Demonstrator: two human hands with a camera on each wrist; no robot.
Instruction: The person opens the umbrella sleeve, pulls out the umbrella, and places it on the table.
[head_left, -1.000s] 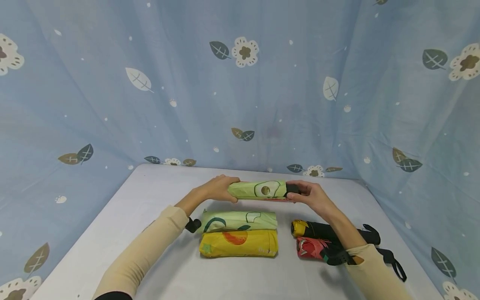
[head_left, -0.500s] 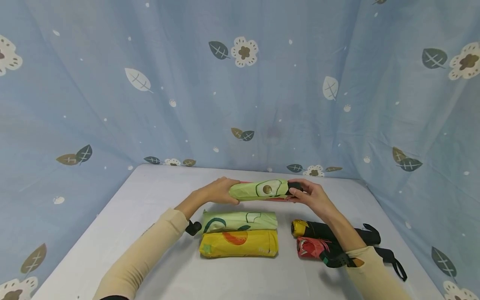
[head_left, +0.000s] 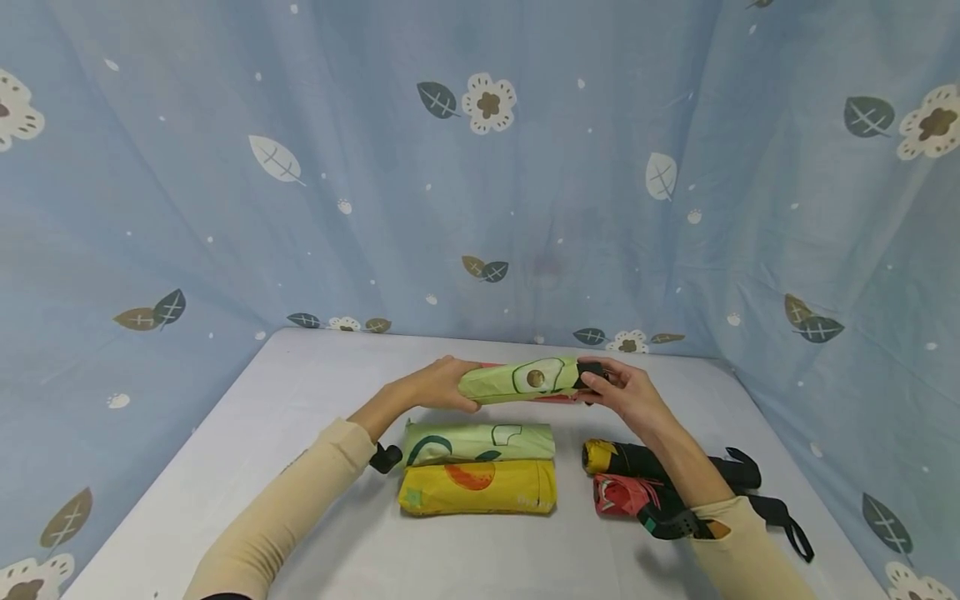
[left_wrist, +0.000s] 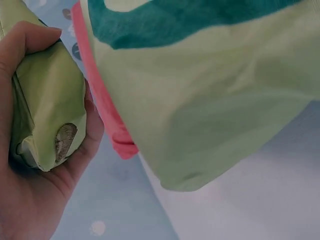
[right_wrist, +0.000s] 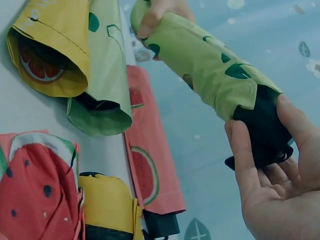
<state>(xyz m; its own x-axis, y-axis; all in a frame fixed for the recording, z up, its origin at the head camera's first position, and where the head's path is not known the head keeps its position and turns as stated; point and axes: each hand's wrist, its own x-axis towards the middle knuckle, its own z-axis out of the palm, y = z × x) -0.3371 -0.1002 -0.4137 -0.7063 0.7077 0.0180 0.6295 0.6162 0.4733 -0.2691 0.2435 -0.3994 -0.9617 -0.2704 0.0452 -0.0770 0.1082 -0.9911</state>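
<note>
My left hand grips the left end of a green avocado-print folding umbrella. The fingers of my right hand pinch its black handle at the other end. Held above the table, the umbrella tilts slightly, handle end higher. Just behind it, partly hidden, is a pink watermelon-print sleeve with a black handle protruding. Nearer me lie a green umbrella sleeve and a yellow orange-print sleeve, side by side. Their open ends show in the right wrist view.
Below my right forearm lie a yellow-and-black folded umbrella and a red watermelon folded umbrella, with a black strap trailing right. A blue patterned curtain borders the white table at back and sides.
Both hands have shifted the green umbrella slightly to the right, and its handle end has risen a little. More of the pink sleeve shows behind it. The other things have stayed put.
</note>
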